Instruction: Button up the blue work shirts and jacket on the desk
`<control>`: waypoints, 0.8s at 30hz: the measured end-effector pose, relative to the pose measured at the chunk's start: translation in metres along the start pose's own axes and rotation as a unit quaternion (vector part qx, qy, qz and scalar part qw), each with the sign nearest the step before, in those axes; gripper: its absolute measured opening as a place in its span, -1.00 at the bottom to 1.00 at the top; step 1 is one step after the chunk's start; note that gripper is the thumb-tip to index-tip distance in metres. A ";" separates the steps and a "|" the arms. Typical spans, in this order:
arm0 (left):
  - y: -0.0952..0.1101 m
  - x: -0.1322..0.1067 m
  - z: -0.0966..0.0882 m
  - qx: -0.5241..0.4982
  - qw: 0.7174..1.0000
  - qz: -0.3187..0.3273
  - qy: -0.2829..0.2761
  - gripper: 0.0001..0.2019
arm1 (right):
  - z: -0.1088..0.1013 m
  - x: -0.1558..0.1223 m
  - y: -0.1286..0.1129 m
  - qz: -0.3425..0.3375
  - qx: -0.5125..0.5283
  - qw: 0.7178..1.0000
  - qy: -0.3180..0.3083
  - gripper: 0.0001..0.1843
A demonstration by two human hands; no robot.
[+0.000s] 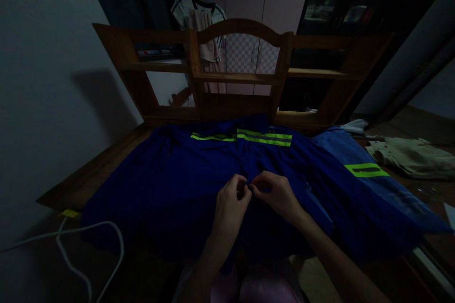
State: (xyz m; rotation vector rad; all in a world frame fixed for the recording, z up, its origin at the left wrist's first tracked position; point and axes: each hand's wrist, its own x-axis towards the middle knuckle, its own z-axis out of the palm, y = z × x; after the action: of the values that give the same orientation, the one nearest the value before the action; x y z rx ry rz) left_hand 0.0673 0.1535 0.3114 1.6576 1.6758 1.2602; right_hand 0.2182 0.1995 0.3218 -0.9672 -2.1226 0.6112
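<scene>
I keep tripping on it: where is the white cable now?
Head view, lower left: the thin white cable loops just left of the blue reflective-striped work jacket.

Two bare forearms come up from the bottom centre of the frame, slim and dimly lit, ending in the bare left hand point(230, 204) and right hand point(277, 195). Between them, at the bottom edge, shows a pale pink garment point(256, 289), blurred in the low light.
</scene>
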 end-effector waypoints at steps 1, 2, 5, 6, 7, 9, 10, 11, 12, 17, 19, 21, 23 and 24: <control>-0.001 0.000 0.000 -0.008 1.000 0.001 -0.001 -0.94 | 0.001 -0.001 0.000 -0.009 -0.015 1.000 0.003 -0.93; -0.002 0.000 0.001 -0.016 1.000 0.002 -0.005 -0.95 | 0.002 -0.002 0.000 -0.019 -0.029 0.999 0.005 -0.91; -0.004 0.000 0.001 -0.024 1.000 0.006 -0.014 -0.94 | 0.004 -0.005 0.000 -0.059 -0.064 0.996 0.001 -0.90; -0.005 0.000 0.001 -0.022 1.000 0.004 -0.015 -0.93 | 0.004 -0.006 0.000 -0.074 -0.077 0.994 -0.003 -0.90; -0.005 0.000 0.002 -0.018 1.000 -0.001 -0.015 -0.92 | 0.005 -0.006 0.001 -0.089 -0.092 0.992 -0.008 -0.91; -0.007 0.000 0.003 -0.009 1.000 -0.013 -0.013 -0.91 | 0.005 -0.007 0.002 -0.113 -0.122 0.986 -0.020 -0.91; -0.008 0.000 0.003 -0.004 1.000 -0.018 -0.012 -0.90 | 0.006 -0.007 0.002 -0.122 -0.136 0.983 -0.024 -0.90; -0.009 0.001 0.004 -0.001 1.000 -0.021 -0.012 -0.89 | 0.006 -0.007 0.003 -0.129 -0.148 0.980 -0.027 -0.89; -0.010 0.001 0.004 0.000 1.000 -0.020 -0.011 -0.89 | 0.006 -0.007 0.004 -0.135 -0.157 0.978 -0.028 -0.89; -0.011 0.002 0.001 -0.007 1.000 -0.007 -0.006 -0.88 | 0.008 -0.007 0.005 -0.142 -0.158 0.977 -0.025 -0.88; -0.011 0.002 0.000 -0.010 1.000 -0.001 -0.003 -0.87 | 0.009 -0.008 0.005 -0.132 -0.139 0.981 -0.015 -0.88; -0.010 0.001 -0.001 -0.008 1.000 0.009 0.002 -0.86 | 0.010 -0.008 0.006 -0.120 -0.114 0.986 -0.004 -0.88; -0.009 0.001 -0.002 -0.001 1.000 0.019 0.006 -0.86 | 0.011 -0.007 0.007 -0.109 -0.093 0.990 0.003 -0.87; -0.009 0.001 -0.001 0.003 1.000 0.023 0.006 -0.85 | 0.011 -0.007 0.008 -0.105 -0.085 0.991 0.004 -0.87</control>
State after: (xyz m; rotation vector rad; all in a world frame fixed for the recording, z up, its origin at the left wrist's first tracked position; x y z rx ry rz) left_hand 0.0611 0.1551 0.3046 1.7044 1.6589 1.2892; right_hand 0.2167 0.1976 0.3063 -0.8196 -2.2596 0.3254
